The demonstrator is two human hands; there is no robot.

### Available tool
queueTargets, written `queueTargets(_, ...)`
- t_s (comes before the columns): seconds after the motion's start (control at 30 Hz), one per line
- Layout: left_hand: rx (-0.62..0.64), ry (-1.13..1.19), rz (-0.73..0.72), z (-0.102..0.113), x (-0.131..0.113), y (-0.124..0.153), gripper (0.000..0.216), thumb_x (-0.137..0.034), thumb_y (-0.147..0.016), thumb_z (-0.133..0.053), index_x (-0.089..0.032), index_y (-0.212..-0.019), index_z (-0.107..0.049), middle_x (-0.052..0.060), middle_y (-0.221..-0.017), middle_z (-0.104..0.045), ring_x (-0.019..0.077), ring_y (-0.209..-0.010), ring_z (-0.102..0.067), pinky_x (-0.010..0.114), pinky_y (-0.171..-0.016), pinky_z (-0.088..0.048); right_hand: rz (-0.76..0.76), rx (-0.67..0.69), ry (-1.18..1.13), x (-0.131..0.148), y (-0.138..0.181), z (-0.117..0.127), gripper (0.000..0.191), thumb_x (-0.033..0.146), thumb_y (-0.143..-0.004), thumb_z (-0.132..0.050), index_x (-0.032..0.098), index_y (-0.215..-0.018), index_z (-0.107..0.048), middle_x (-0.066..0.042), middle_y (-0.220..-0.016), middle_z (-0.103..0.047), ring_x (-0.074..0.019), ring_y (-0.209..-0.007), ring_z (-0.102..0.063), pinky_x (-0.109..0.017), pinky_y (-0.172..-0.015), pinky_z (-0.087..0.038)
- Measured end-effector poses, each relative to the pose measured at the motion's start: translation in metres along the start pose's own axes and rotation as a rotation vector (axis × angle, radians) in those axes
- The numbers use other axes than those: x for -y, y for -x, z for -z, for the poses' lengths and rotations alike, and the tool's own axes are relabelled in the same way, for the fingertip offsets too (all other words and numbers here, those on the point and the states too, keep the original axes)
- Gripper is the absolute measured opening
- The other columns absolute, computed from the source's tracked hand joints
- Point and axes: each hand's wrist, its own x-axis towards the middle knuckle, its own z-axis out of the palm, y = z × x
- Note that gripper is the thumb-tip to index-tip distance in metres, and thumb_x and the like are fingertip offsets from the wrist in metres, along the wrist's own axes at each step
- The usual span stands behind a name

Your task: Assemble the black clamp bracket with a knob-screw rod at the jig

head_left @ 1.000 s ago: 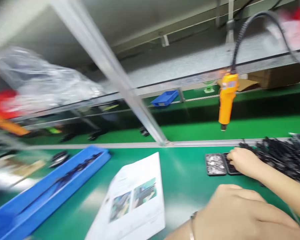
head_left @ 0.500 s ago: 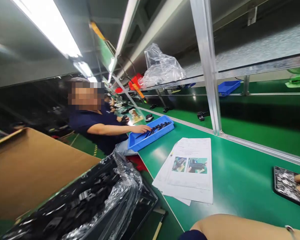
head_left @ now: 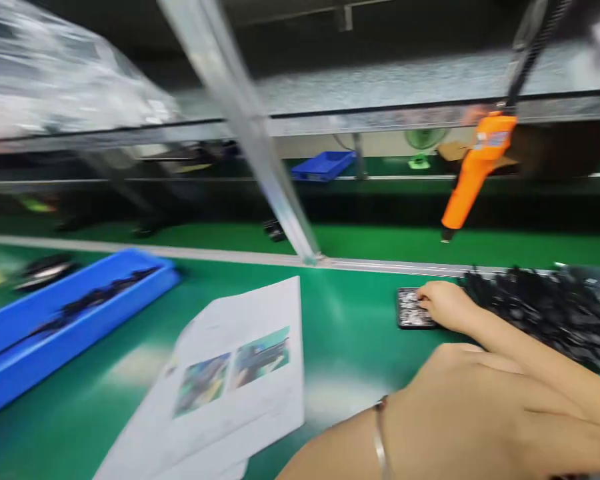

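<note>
My right hand (head_left: 447, 305) reaches over a small black tray (head_left: 403, 325) of loose silvery metal pieces, its fingers bent together and dipping among them. Which piece they pinch, if any, is too small to see. In the foreground, blurred, my left hand (head_left: 473, 407) shows its back, with a thin bracelet (head_left: 381, 443) at the wrist. Its fingers point right, and their tips and anything under them are hidden. A heap of black plastic parts (head_left: 540, 310) lies beside my right forearm.
An orange electric screwdriver (head_left: 477, 177) hangs over the bench at the right. Printed sheets (head_left: 260, 303) lie left of my hands. Farther left stands a blue bin (head_left: 155, 270) with black parts. A metal post (head_left: 260, 147) rises from the bench rail, and another blue tray (head_left: 325, 165) sits behind.
My view has swung right, bringing the screwdriver, the black heap and my left hand into sight. The co-worker and the box at the left are out of view. My right hand stays at the tray.
</note>
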Motion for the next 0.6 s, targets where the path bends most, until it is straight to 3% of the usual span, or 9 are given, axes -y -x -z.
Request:
queueTargets(0.13, -0.020, 0.082, -0.150, -0.0041, 0.0064, -0.0157, 0.022, -0.032, -0.094, -0.054, -0.026, -0.114, -0.062, -0.006, -0.102, -0.073, 0.0111, -0.092, -0.067, 0.020, -0.085, -0.048, -0.037, -0.021, -0.041, -0.0105, 0.0003, 0.0024, 0.017, 0.016, -0.085, -0.057, 0.021, -0.080, -0.071, -0.003, -0.090, -0.071, -0.0190, -0.087, -0.064, -0.024, -0.073, -0.042)
queueTargets(0.33, -0.076, 0.048, -0.190, -0.0009, 0.0107, -0.0111, 0.024, -0.036, -0.096, -0.050, -0.026, -0.116, -0.060, -0.006, -0.102, -0.074, 0.0093, -0.087, -0.067, 0.018, -0.080, -0.046, -0.018, -0.059, -0.151, -0.0088, 0.0066, 0.0019, 0.017, 0.013, -0.084, -0.057, 0.019, -0.083, -0.073, -0.004, -0.089, -0.072, -0.0189, -0.084, -0.065, -0.024, -0.072, -0.043)
queueTargets(0.6, -0.052, 0.060, -0.188, 0.0013, 0.0064, -0.0140, 0.025, -0.032, -0.099, -0.044, -0.022, -0.113, -0.062, -0.004, -0.104, -0.073, 0.0095, -0.084, -0.066, 0.019, -0.079, -0.046, -0.043, -0.092, -0.254, -0.0052, 0.0045, 0.0006, 0.031, 0.007, -0.078, -0.054, 0.022, -0.093, -0.077, -0.002, -0.094, -0.074, -0.0185, -0.090, -0.068, -0.022, -0.080, -0.047)
